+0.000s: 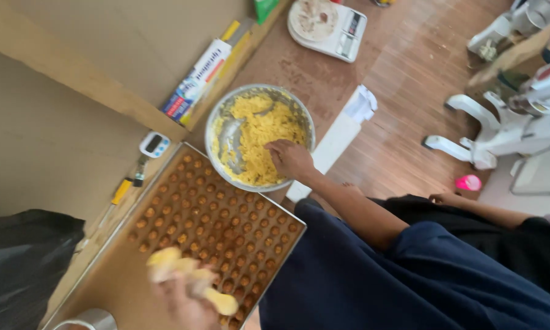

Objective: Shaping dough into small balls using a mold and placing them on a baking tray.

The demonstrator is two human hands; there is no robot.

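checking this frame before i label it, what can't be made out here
- Left hand, head view: motion blur smears it and the yellow dough it holds; grip unclear, and the bottom edge cuts the hand off.
- Right hand: fingertips buried in the yellow mix in the metal bowl, so whether it holds anything is hidden.
- Metal cup: cut off by the bottom edge.
- Small timer: display too small to tell.
- Tray: the left hand hides part of its near rows.
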